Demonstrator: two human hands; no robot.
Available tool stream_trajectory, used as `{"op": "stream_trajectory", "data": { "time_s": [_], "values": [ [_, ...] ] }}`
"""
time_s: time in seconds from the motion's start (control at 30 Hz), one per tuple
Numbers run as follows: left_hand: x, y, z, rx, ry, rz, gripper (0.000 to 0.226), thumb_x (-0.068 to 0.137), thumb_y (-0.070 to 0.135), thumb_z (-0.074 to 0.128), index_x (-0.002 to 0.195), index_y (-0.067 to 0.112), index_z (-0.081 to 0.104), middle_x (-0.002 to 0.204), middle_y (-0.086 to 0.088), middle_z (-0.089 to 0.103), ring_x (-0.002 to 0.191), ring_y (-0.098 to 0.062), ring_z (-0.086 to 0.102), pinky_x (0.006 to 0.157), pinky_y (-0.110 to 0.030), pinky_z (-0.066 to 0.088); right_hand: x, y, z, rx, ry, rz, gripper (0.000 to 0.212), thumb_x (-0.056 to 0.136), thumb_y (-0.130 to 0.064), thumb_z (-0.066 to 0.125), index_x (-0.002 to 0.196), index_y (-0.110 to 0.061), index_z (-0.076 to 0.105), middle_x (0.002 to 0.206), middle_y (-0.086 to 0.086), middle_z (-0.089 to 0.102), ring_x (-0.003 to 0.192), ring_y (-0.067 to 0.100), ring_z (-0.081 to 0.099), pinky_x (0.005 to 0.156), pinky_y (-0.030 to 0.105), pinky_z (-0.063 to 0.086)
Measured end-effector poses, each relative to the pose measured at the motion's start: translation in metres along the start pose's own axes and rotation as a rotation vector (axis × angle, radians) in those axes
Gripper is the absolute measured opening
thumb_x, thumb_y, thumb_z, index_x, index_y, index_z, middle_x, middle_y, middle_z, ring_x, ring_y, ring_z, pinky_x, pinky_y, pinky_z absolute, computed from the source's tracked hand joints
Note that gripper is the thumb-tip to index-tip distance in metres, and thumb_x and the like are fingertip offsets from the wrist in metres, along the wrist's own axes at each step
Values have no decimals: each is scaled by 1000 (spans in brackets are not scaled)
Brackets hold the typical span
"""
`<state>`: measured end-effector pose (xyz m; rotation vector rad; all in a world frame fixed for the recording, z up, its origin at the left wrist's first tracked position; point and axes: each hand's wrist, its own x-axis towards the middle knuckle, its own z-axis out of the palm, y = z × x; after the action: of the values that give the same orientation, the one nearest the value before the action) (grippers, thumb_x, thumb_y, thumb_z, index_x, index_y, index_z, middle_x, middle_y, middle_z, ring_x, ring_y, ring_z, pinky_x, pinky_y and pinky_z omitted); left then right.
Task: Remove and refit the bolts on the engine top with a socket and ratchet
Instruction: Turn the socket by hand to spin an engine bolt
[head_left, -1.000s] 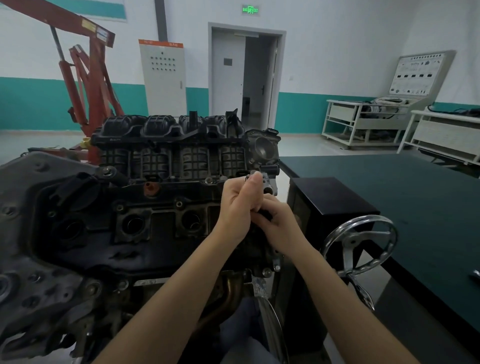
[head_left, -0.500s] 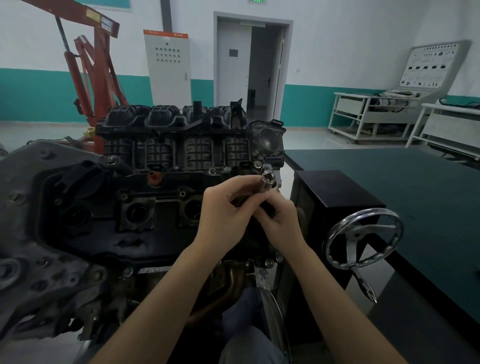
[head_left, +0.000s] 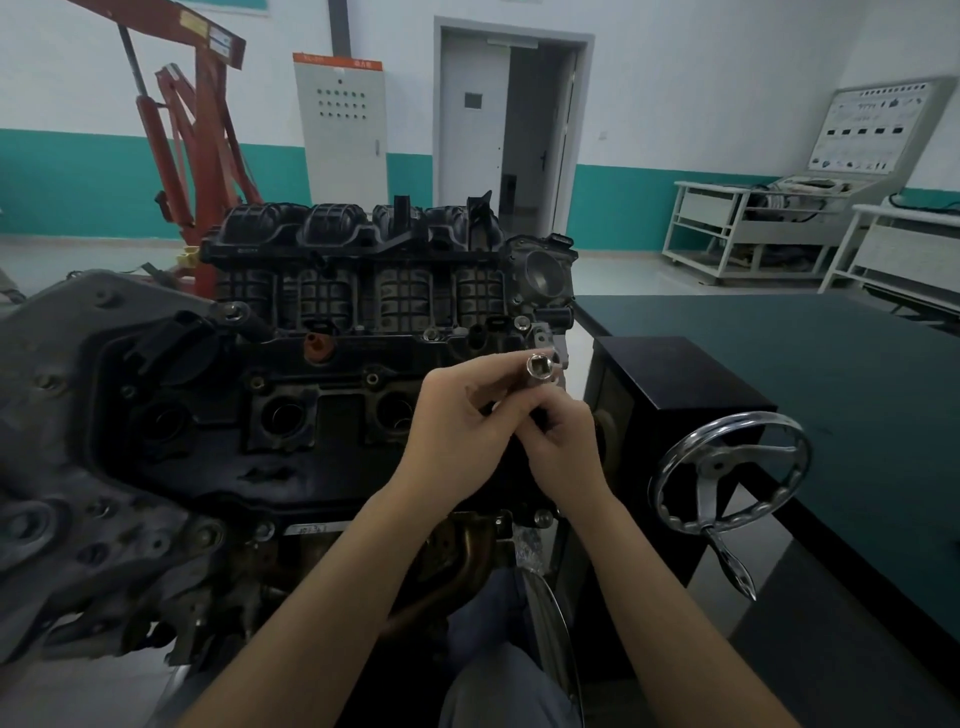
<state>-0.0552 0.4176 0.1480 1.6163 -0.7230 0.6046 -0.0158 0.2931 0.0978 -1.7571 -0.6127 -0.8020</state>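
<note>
White walls with a teal band ring the room; at 12 o'clock a grey door (head_left: 470, 119) stands ajar, with one pale cabinet (head_left: 343, 130) just left of it. One red hoist (head_left: 192, 130) rises at 10 o'clock. At 2 o'clock are two white trolleys, the nearer (head_left: 904, 249) beside the farther (head_left: 748, 234), which carries one slanted display board (head_left: 883, 130). One dark green counter (head_left: 779, 364) runs along the right from 2 to 4 o'clock, with a black box (head_left: 675, 405) and one chrome handwheel (head_left: 727, 467) at its near edge.

One engine (head_left: 260, 415) fills the left and centre, its black manifold (head_left: 363, 260) showing four ribbed runners. Three round wells are open in its top cover.

Two hands meet at the centre, above the engine's right end. The left hand (head_left: 467, 431) and the right hand (head_left: 561, 452) both pinch one chrome socket (head_left: 540, 371), whose open square end faces the camera; their fingertips touch around its lower part.
</note>
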Motion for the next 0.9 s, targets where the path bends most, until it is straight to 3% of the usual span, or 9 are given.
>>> {"op": "stream_trajectory", "data": {
  "time_s": [0.13,0.27,0.37,0.43,0.53,0.63,0.73,0.8,0.9],
  "values": [
    [0,4,1,35,58,6,33,78,-1,74,102,20,70,95,7,73,93,-5,69,84,-21,54,1,2,2,75,54,48,6,81,-6,70,86,-6,73,83,5,73,79,24,69,72,52,54],
    [-3,5,7,137,195,45,34,76,2,78,102,22,70,89,18,69,88,2,68,80,-14,52,2,0,1,76,37,11,11,79,-22,68,89,-20,71,86,-1,73,82,20,69,76,47,55],
    [-3,5,4,0,105,-20,37,81,-5,69,112,14,68,99,3,73,96,-8,69,88,-24,54,1,1,-1,-3,-54,2,10,83,-29,59,91,-27,65,88,-12,68,87,22,65,79,43,52],
    [-3,6,0,-83,10,-23,35,82,-8,66,114,9,67,102,-5,73,99,-15,69,90,-31,54,0,1,-1,18,-11,19,9,83,-26,59,88,-23,67,82,-13,66,83,21,65,75,40,52],
    [-2,6,-1,-39,3,-22,32,78,-4,73,104,13,69,97,-1,73,96,-12,69,88,-29,54,-1,3,2,27,69,46,7,80,-5,71,83,-11,73,82,1,73,82,27,68,74,50,54],
    [-3,4,2,43,119,-29,25,70,3,82,87,18,71,84,6,72,83,-7,70,78,-23,55,-1,3,2,19,78,53,8,80,-10,73,85,-4,74,85,5,74,84,28,68,77,53,53],
    [-5,3,0,-3,129,-24,25,75,-3,76,92,14,72,88,4,73,86,-9,71,80,-24,55,-1,1,0,-47,-1,-36,16,83,-25,65,90,-12,71,89,-4,70,86,25,66,79,50,51],
    [-4,5,-3,-75,70,-15,28,79,-7,71,100,11,71,93,-1,74,90,-13,71,82,-27,55,-1,1,-1,-56,-45,-20,15,85,-19,63,94,-10,71,90,-5,68,89,27,64,81,50,51],
    [-3,7,-6,-124,-48,-26,27,80,-3,69,103,11,69,96,-6,73,95,-18,70,87,-34,55,-2,1,0,17,33,35,13,82,-7,67,92,-14,72,87,-4,69,87,30,66,77,54,52]
  ]
}}
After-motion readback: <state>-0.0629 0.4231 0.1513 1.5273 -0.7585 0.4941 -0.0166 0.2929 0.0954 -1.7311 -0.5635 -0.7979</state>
